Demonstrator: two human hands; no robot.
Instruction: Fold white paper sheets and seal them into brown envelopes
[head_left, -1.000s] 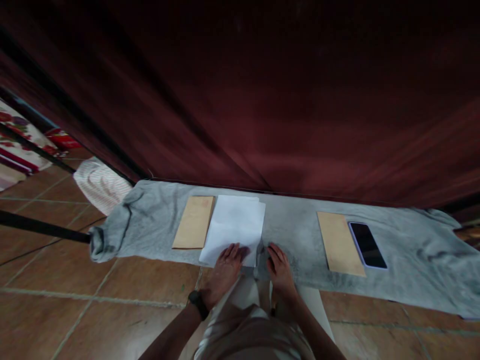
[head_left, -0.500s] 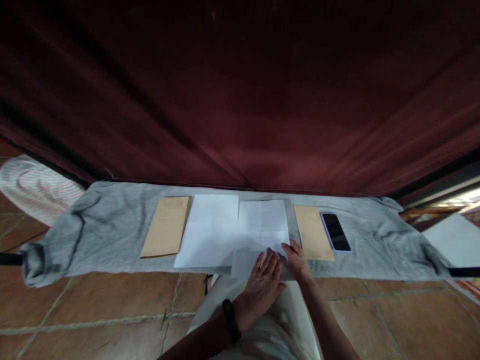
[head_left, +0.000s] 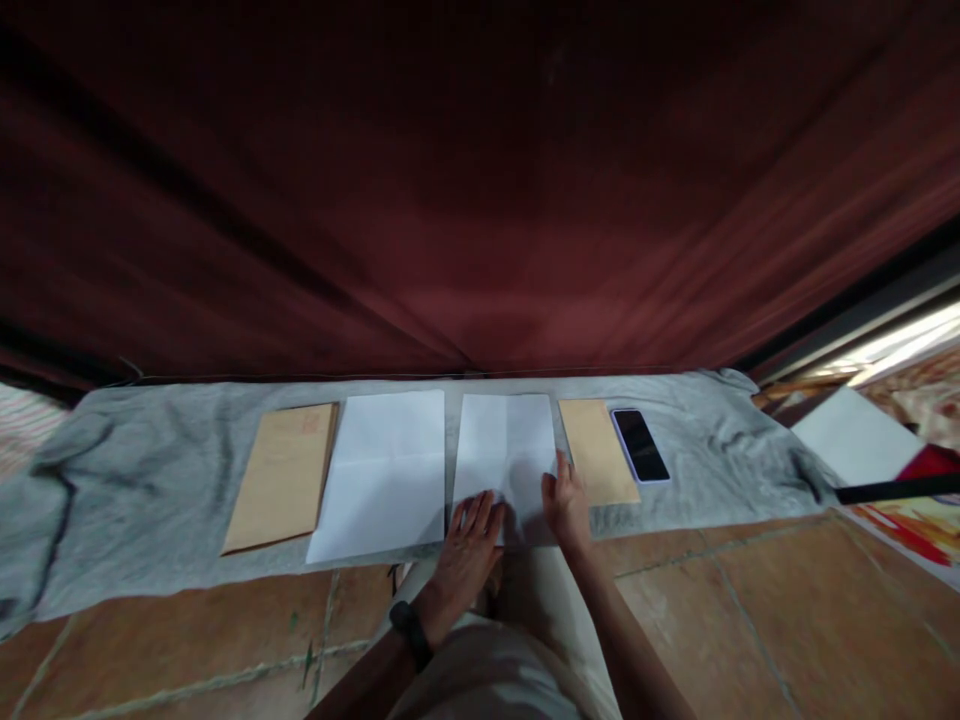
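Observation:
A creased white sheet of paper (head_left: pixel 506 440) lies before me on the grey cloth. My left hand (head_left: pixel 471 535) rests flat over its lower left corner, fingers stretched out, with a dark band on the wrist. At the right edge of that sheet is my right hand (head_left: pixel 568 508), its fingers curled and the thumb on the paper; the fingertips are partly hidden. Left of it lies a larger white sheet (head_left: pixel 386 470) with a fold line across it, apart from the first by a narrow gap.
A thick tan envelope stack (head_left: pixel 281 480) lies far left. On the right are a thinner tan envelope (head_left: pixel 600 455) and a phone (head_left: pixel 640 445) with a dark screen. A dark red curtain (head_left: pixel 480 250) hangs behind the grey cloth (head_left: pixel 172 480). Tiled floor (head_left: pixel 675 610) shows below.
The near sheet has shifted clear of the larger sheet it overlapped, and a gap now shows between them. My left hand has moved to its lower left corner. The view has also shifted.

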